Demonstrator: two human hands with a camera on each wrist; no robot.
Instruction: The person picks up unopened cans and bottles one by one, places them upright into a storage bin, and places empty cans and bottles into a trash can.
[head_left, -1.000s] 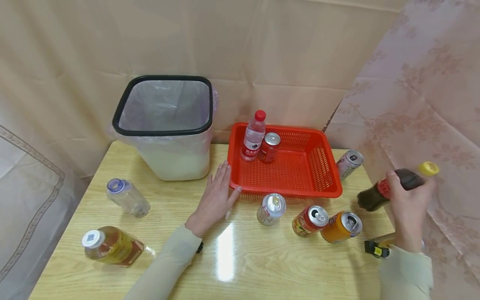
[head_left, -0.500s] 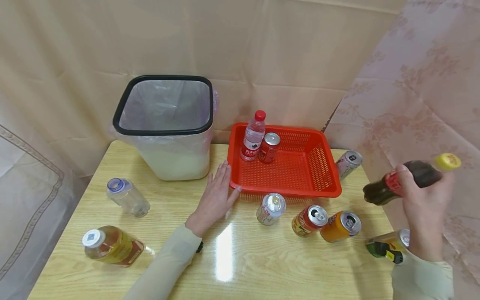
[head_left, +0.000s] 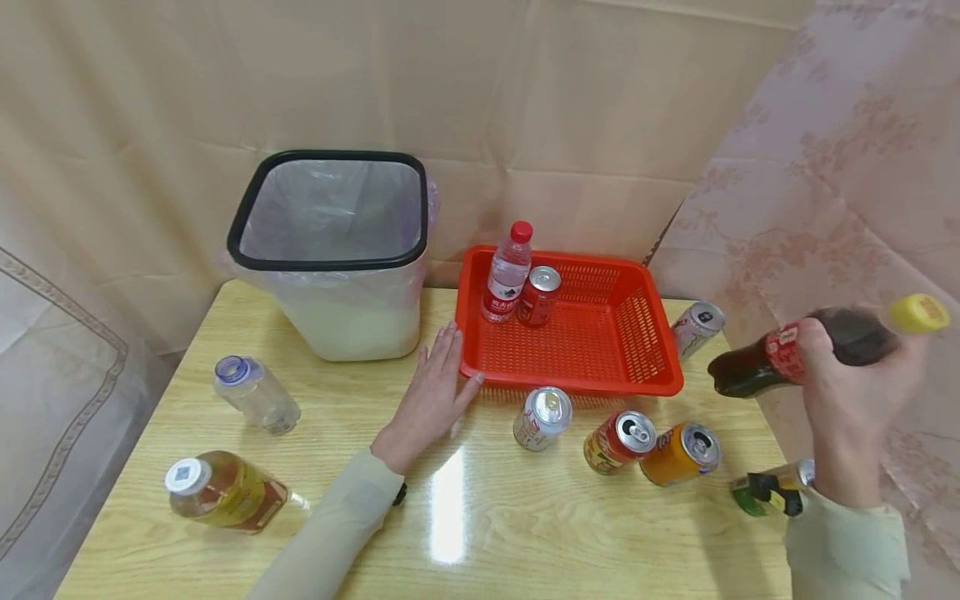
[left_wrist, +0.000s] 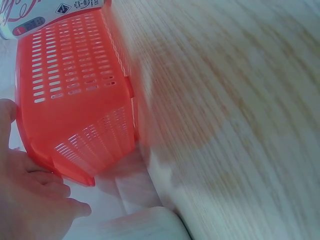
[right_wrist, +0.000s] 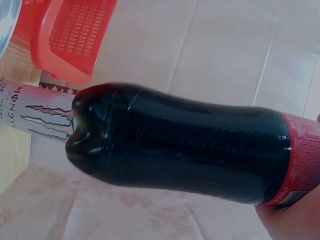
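Observation:
My right hand (head_left: 855, 383) grips a cola bottle (head_left: 768, 358) with a red label and yellow cap, held tilted over the table's right edge, cap toward the right. Its dark base fills the right wrist view, where the bottle (right_wrist: 185, 145) overlaps a Monster can (right_wrist: 42, 112). My left hand (head_left: 427, 396) lies with straight fingers at the near left corner of the red basket (head_left: 570, 385). In the left wrist view the fingers touch the basket's rim (left_wrist: 75, 177). Inside the basket stand a red-capped water bottle (head_left: 506, 279) and a red can (head_left: 540, 296).
A lined bin (head_left: 352, 312) stands at the back left. Before the basket are a white can (head_left: 536, 425), a red can (head_left: 611, 446) and an orange can (head_left: 675, 454). A green can (head_left: 750, 496) lies near my right sleeve. An uncapped clear bottle (head_left: 262, 400) and a tea bottle (head_left: 232, 496) are at left.
My right hand has carried the cola bottle up and to the right, past the table's edge, and the bottle now lies flatter. The left hand has stayed at the basket.

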